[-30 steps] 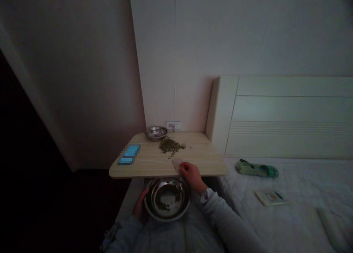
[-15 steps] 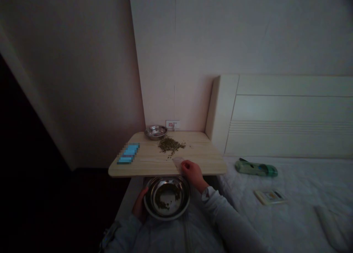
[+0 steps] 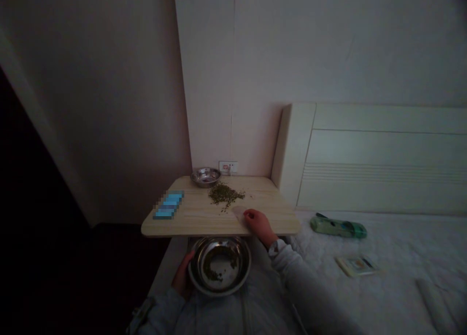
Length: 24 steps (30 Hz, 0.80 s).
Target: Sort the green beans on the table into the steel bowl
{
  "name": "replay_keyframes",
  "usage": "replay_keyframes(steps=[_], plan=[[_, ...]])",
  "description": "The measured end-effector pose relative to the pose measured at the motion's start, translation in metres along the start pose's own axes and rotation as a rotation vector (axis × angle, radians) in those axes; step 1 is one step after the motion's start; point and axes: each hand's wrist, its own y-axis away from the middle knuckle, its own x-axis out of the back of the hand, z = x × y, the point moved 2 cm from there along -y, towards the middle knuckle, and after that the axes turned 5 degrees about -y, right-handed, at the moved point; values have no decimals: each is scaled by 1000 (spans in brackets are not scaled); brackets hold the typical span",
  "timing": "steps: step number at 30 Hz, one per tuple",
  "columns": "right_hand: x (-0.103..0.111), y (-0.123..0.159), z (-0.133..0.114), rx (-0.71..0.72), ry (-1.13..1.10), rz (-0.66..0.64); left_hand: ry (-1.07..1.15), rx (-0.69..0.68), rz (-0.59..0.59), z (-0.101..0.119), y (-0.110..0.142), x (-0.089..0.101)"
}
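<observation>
Beans [image 3: 223, 196], small and dark green, lie in one loose heap near the back edge of the pale wooden table [image 3: 197, 217], just beyond a pale flat scraper [image 3: 238, 212] that the curled right hand [image 3: 257, 223] seems to pinch. The left hand [image 3: 182, 275] grips a large round steel bowl [image 3: 219, 292] holding some beans; one smaller steel bowl [image 3: 205, 177] stands at the back edge.

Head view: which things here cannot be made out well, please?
All in the head view:
Pale flat piece: partly hidden by the right hand; material unclear.
Left hand: fingers hidden behind the steel bowl.
Green grains: too small to identify.
Blue item: blurred, no readable print.
Card on the bed: print too small.
</observation>
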Motion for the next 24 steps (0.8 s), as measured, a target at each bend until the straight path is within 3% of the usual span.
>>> replay_keyframes(steps=[10, 18, 24], plan=[[26, -31, 32, -45, -39, 119, 17, -6, 3, -1, -5, 4], [27, -26, 33, 16, -214, 85, 26, -12, 17, 2, -2, 1], [24, -27, 35, -23, -135, 82, -22, -5, 34, 1, -1, 0]])
